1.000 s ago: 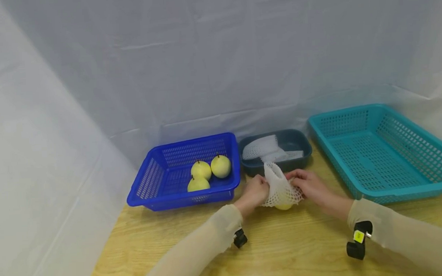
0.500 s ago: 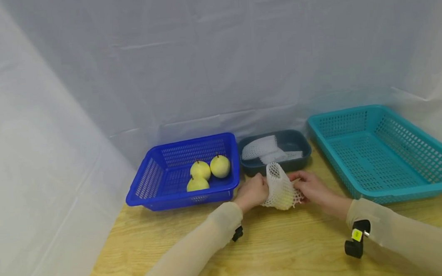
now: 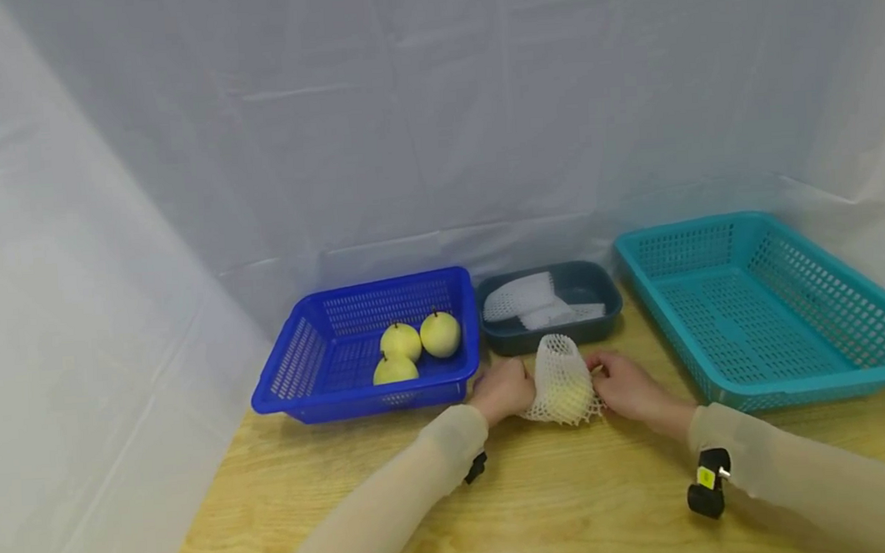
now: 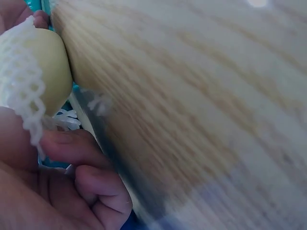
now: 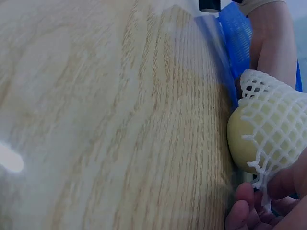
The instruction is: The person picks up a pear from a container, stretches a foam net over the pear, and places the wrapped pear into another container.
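Note:
A white foam fruit net is drawn down over a yellow pear that rests on the table. Its open top stands up narrow, while the lower edge flares around the fruit. My left hand pinches the net's lower edge on the left side, thumb and index finger together in the left wrist view. On the opposite side my right hand pinches the edge between thumb and fingers. The pear's lower part shows bare below the mesh in both wrist views.
A blue basket with three pears stands at the left. Behind the hands sits a dark teal bin holding several foam nets. At the right is a turquoise basket. A grey-white sheet hangs behind.
The net has come down further over the pear, so less yellow shows beneath it in the head view. Both hands have lowered slightly with its edge.

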The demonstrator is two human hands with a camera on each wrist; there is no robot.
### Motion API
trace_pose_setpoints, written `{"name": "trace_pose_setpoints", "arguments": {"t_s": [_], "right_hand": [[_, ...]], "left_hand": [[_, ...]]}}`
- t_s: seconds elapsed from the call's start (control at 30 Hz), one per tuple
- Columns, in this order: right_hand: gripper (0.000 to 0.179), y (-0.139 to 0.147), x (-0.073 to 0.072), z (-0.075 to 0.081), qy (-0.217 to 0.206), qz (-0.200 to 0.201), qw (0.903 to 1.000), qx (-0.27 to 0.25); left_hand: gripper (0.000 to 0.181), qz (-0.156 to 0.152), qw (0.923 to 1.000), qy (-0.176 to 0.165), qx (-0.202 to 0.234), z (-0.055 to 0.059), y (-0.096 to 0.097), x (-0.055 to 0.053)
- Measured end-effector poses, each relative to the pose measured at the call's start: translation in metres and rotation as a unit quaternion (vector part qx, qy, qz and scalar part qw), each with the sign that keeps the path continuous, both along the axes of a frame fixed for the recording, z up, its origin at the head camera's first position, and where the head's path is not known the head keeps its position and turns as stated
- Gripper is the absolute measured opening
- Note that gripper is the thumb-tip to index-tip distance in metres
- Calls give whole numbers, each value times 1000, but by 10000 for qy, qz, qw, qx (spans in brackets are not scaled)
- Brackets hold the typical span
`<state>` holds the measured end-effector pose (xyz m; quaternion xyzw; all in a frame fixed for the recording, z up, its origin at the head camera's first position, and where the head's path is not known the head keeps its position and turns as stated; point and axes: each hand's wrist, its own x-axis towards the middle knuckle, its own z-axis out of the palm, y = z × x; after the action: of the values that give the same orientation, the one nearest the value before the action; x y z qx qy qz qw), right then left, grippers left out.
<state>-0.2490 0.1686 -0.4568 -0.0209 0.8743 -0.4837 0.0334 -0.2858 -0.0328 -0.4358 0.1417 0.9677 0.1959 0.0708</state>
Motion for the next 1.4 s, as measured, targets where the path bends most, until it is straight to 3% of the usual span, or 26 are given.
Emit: {"name": "trace_pose_setpoints", "arguments": {"t_s": [0.1, 0.23, 0.33, 0.5, 0.6, 0.73, 0.87, 1.03, 1.2, 1.4], "right_hand": [[26, 1, -1, -1, 122, 64, 9994, 309], [26, 3, -2, -1, 129, 123, 9994, 298], [25, 5, -2, 0, 220, 63, 9987, 460], [25, 9, 1, 5, 857, -121, 9908, 1045], [27, 10, 7, 13, 1162, 28, 9882, 996], [44, 10, 15, 25, 1212, 544, 9883, 745], [67, 8, 19, 30, 933, 1013, 9882, 664], [77, 8, 19, 26, 715, 1257, 9861, 815], [77, 9, 19, 22, 657, 1407, 9856, 675], [77, 11, 15, 18, 724, 1670, 9817, 562]], "left_hand": [[40, 22, 10000, -49, -14, 0, -1, 0], [24, 146, 9996, -33, 228, 1, -4, 1], [13, 293, 9970, -42, 717, 6, -7, 4], [22, 371, 9851, -152, 1670, 17, -11, 14], [31, 105, 9777, -303, 2075, 20, -12, 22], [60, -554, 9655, -695, 2446, 18, -12, 28], [78, -855, 9595, -915, 2525, 15, -12, 30], [78, -951, 9581, -1014, 2504, 13, -14, 30], [82, -960, 9641, -1010, 2262, 15, -12, 26], [80, -1192, 9748, -576, 1795, 6, -7, 21]]}}
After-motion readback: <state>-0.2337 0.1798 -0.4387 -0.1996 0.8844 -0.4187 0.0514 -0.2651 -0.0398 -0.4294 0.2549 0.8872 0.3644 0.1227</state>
